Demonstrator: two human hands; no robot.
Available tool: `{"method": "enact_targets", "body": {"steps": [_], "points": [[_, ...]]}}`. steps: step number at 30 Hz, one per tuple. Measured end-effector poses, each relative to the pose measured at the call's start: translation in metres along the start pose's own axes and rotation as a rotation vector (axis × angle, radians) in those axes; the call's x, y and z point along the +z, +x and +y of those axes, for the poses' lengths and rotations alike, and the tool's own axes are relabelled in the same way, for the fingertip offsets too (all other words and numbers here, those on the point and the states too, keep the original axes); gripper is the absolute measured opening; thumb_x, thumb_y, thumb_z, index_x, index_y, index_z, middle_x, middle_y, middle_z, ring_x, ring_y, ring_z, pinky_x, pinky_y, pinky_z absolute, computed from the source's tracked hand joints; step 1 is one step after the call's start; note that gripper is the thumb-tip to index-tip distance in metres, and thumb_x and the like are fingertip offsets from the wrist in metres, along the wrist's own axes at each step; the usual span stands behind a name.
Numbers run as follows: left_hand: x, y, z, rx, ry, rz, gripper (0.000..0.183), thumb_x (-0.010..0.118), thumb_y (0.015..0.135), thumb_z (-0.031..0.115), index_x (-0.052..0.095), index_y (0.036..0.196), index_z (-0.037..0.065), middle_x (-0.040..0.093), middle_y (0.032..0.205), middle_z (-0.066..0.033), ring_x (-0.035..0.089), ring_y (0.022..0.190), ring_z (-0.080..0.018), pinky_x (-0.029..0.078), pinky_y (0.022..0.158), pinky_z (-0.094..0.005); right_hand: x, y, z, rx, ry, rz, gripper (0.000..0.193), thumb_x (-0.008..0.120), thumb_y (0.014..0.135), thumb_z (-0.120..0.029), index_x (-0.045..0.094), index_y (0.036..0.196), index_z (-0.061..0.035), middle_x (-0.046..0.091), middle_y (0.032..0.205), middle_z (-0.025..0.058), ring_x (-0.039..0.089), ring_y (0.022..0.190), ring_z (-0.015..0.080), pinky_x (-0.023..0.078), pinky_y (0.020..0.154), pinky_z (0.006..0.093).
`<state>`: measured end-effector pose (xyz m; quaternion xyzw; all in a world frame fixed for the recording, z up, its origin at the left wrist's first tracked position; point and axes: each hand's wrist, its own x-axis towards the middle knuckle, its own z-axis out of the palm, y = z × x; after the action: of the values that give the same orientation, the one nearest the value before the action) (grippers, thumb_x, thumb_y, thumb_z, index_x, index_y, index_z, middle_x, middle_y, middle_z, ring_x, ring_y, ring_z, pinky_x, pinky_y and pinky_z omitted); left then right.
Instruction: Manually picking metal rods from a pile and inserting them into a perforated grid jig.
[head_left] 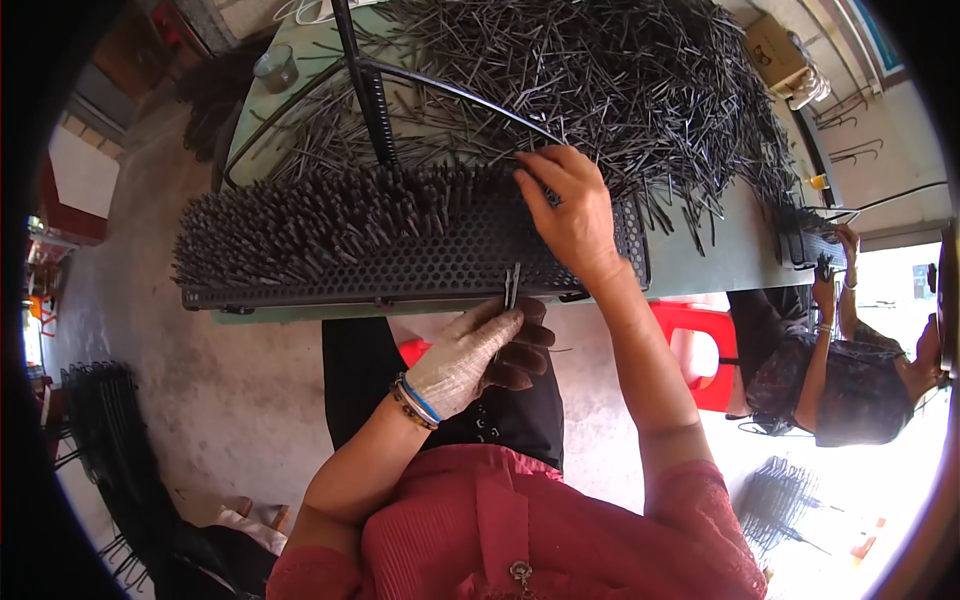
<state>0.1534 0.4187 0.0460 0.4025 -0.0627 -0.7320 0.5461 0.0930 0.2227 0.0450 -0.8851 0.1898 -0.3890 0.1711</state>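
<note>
So, 2 hands are seen at work over 1 black board (440,255), which is laid along the near edge of 1 green table (742,250). The left hand (470,352) is covered by 1 glove, pale on the back and dark on the fingers, and is held just below the board's near edge. It's closed in a pinch, and a small bunch of strips (512,287) is gripped there, pointing up; 2 or so can be made out, but an exact count can't be given. On that wrist at least 2 bands are worn, 1 blue (421,400) and 1 beaded (411,408).

The right hand (572,205) is bare and held over the board's right part, fingers bent, thumb and index slightly apart. Whether anything's held in it can't be told.

The board's left part and far side are packed with upright strips (300,225), way too many to be counted, while rows of holes are left showing in the middle. Behind it, 1 huge pile (600,85) is heaped on the table, plus 1 cup (276,70) and 1 box (775,52). Over on the right, 1 second board (808,242) is being handled by 1 co-worker (850,385), near 1 red stool (690,350).
</note>
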Motion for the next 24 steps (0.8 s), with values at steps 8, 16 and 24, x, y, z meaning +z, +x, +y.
{"method": "enact_targets", "body": {"steps": [8,16,24], "points": [[0.001,-0.007,0.007,0.149,0.031,-0.101,0.035,0.045,0.101,0.028,0.051,0.123,0.002,0.065,0.102,-0.0131,0.066,0.082,-0.0168,0.055,0.064,-0.026,-0.045,-0.015,-0.038,0.409,0.564,-0.472,0.023,0.072,0.086,-0.016,0.069,0.102,0.0003,0.068,0.088,0.0064,0.06,0.079,0.0117,0.048,0.067,0.0246],[0.0,0.006,-0.001,0.2,0.205,-0.085,0.035,0.049,0.1,0.023,0.048,0.127,0.0,0.064,0.105,-0.0111,0.064,0.088,-0.014,0.054,0.072,-0.026,-0.054,-0.019,-0.026,0.577,0.757,-0.209,0.016,0.067,0.09,-0.01,0.068,0.099,0.0029,0.069,0.085,0.0036,0.061,0.08,0.0064,0.049,0.07,0.0209],[0.0,0.008,-0.01,0.163,0.222,-0.109,0.033,0.051,0.1,0.02,0.05,0.126,0.0,0.064,0.106,-0.0108,0.064,0.089,-0.0152,0.054,0.073,-0.0268,-0.024,0.002,0.01,0.451,0.421,0.091,0.015,0.068,0.087,-0.011,0.069,0.096,0.0009,0.069,0.08,0.004,0.059,0.072,0.0044,0.048,0.066,0.022]]}}
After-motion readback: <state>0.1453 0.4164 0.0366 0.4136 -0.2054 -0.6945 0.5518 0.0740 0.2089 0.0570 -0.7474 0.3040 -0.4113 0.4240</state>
